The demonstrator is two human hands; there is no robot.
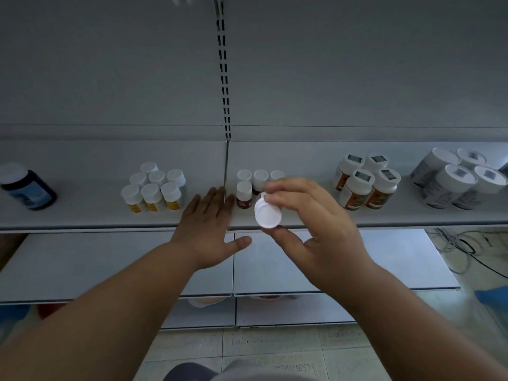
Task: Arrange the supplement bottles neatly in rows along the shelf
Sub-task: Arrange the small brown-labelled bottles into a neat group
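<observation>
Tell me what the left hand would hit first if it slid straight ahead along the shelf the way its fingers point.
Probably the brown-labelled bottle: the left hand lies flat with fingers angled forward and slightly right, and that bottle stands just beyond the fingertips. Depth is unclear, so it might slip past on the left.

- Your white shelf carried one dark bottle at far left.
- Yellow-labelled bottles stood clustered left of the divider.
- Brown-labelled bottles stood just right of it.
- Orange-labelled jars and white tubs sat farther right.
</observation>
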